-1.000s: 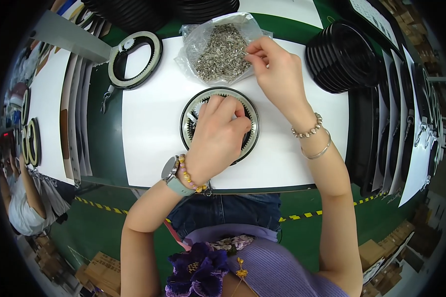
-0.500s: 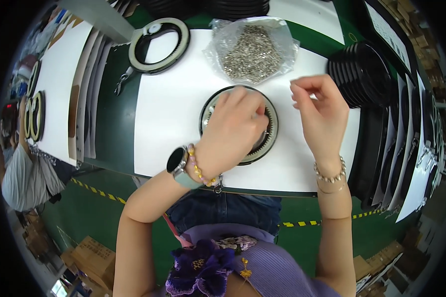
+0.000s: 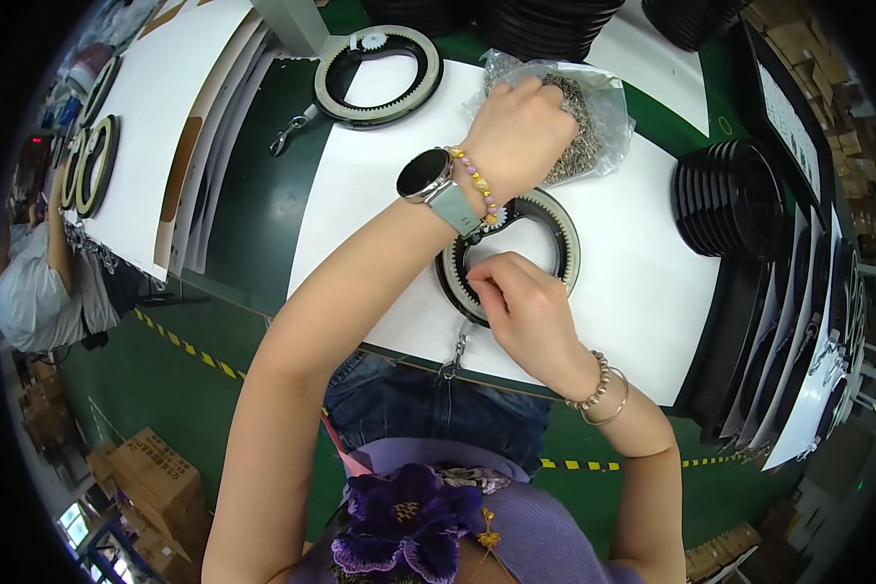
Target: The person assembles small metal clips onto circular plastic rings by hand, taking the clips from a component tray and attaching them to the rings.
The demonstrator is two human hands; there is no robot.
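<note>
Head view | left hand (image 3: 521, 127) grip in parts bag (image 3: 594, 117), state unclear | right hand (image 3: 516, 302) pinching toothed ring (image 3: 555, 229), flat

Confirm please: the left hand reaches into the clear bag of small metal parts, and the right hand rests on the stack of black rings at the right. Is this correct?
Not quite. The left hand does reach into the clear bag of small metal parts, but the right hand rests on the toothed ring lying on the white sheet, not on the stack of black rings. The head view shows this.
</note>
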